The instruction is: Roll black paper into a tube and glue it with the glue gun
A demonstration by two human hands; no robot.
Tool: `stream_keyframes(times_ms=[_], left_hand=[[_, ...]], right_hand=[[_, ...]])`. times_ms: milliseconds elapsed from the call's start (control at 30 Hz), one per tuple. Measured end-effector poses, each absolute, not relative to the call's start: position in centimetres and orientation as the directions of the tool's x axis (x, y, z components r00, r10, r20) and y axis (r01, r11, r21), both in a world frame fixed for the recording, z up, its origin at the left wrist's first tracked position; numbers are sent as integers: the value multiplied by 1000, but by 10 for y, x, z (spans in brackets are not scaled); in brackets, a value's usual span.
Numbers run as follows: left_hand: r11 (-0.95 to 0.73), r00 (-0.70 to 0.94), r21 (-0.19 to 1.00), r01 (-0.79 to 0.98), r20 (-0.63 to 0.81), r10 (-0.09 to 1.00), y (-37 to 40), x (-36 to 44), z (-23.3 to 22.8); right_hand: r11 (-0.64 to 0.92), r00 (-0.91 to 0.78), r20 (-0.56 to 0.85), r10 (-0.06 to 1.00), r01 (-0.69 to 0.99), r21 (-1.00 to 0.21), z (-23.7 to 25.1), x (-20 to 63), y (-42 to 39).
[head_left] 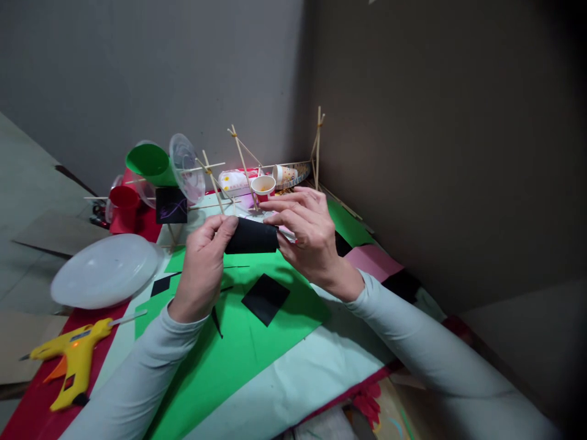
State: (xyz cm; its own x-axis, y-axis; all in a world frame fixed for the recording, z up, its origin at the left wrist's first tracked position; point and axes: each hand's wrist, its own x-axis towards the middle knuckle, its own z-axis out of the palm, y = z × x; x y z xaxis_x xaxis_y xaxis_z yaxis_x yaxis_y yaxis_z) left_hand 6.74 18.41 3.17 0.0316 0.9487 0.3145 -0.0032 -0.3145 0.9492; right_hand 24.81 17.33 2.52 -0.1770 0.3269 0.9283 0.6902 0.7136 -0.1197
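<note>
Two pale grey sleeves reach in from the bottom edge, over a bright green paper sheet spread flat on the counter as a work surface. Above it, clear of the sheet, the left hand and right hand hold a rolled black paper tube between them, one at each end. Each grip is closed on the tube, fingers curled round it, probably to keep the roll from springing open. A small black paper square lies just below on the green. A yellow glue gun rests well to the left, within reach, near a white plastic plate.
</note>
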Motion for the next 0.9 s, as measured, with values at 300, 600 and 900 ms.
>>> stream_keyframes(times_ms=[300, 600, 900], left_hand=[[-219, -3, 957, -187, 223, 975, 187, 65, 46], [-397, -179, 914, -86, 378, 908, 190, 59, 41], [-491, -245, 871, -37, 468, 849, 187, 66, 33]], right_hand=[[774, -109, 885, 453, 539, -331, 32, 253, 177], [717, 5, 841, 542, 520, -465, 34, 239, 163], [669, 149, 715, 683, 265, -695, 19, 224, 164]])
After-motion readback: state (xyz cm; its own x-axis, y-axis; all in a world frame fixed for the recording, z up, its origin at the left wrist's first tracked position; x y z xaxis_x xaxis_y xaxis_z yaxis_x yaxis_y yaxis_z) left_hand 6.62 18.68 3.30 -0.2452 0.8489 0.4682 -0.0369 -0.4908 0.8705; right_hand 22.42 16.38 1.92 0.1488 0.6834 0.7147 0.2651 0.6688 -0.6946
